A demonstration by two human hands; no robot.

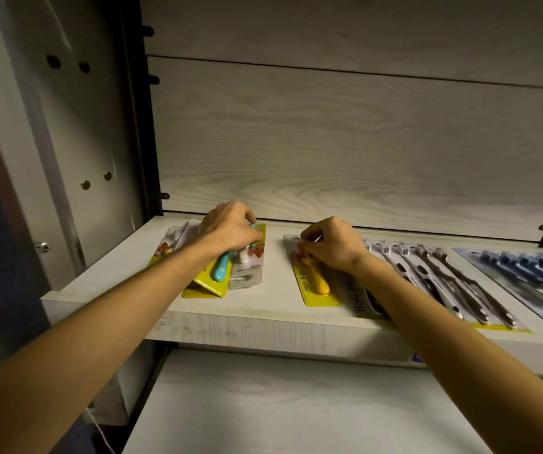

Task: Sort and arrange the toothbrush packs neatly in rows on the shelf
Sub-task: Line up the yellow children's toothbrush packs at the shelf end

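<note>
On the shelf front lies your yellow-handled pack, beside the multi-brush pack. Farther back, your right hand pinches its top end; your left hand curls over the blue-handled pack atop the left pile.

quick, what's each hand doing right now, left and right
Left hand: fingers curled on the blue toothbrush pack atop the left pile.
Right hand: fingers pinching the top of the yellow toothbrush pack.

Left hand, right hand curled.
</note>
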